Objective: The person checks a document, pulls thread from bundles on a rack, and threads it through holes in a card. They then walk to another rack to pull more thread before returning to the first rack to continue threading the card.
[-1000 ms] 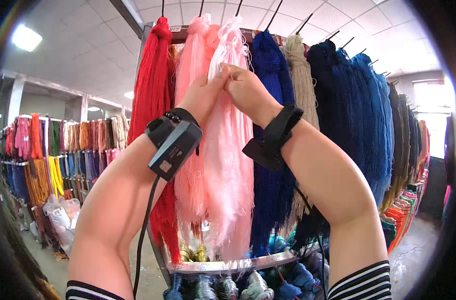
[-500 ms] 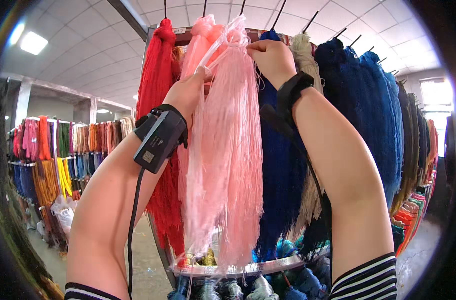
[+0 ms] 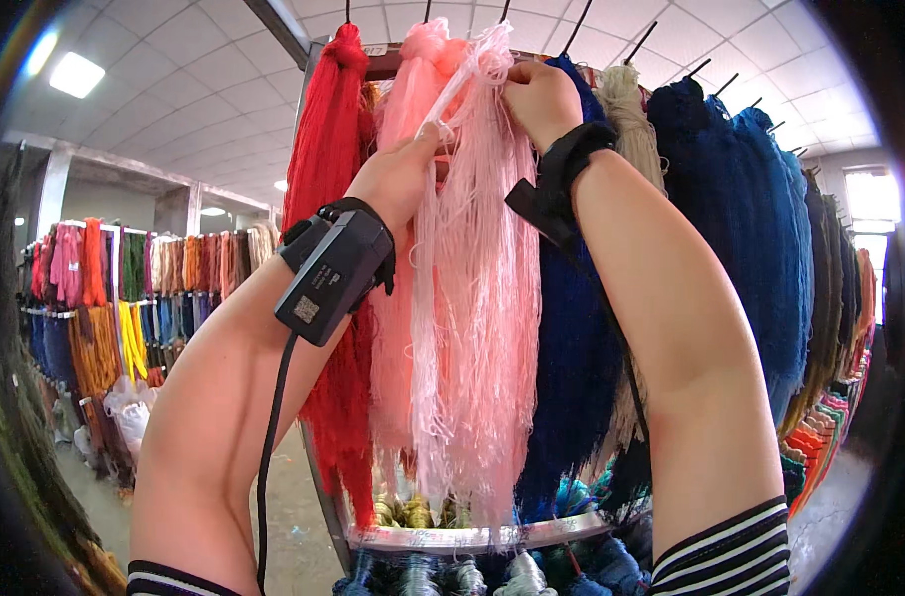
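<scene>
1. Fingers of left hand (image 3: 398, 179): pinched on pale strand (image 3: 451, 99), which slants down-left from the top of light pink skein (image 3: 492, 248).
2. Fingers of right hand (image 3: 550, 104): bent, tips close together at upper right side of light pink skein, just below its top; cannot tell if they grip thread.
3. Light pink skein: hangs on hook (image 3: 505, 12), mid-view; threads spread lower down, ends near white ledge (image 3: 472, 537).
4. Far left: racked yarn in the background, including yellow skein (image 3: 133, 343); white bag (image 3: 130, 412) below it.
5. Left wrist: black unit (image 3: 335, 273) strapped on, cable (image 3: 269, 467) running down beside forearm.
6. Red skein (image 3: 338, 199): hangs left of the pinks, partly behind left forearm.
7. Coral skein (image 3: 423, 50): between red skein and light pink skein, partly behind left hand.
8. Under ledge: grey-blue bundles (image 3: 418, 574).
9. Blue skein (image 3: 577, 377): just right of light pink skein, upper part behind right hand and black strap (image 3: 584, 149).
10. Cream skein (image 3: 629, 104): next along, partly behind right forearm.
11. Dark blue skeins (image 3: 706, 199): right of cream skein.
12. Far right: olive skein (image 3: 815, 278), orange bundles (image 3: 808, 447) low down, bright window (image 3: 873, 199).
</scene>
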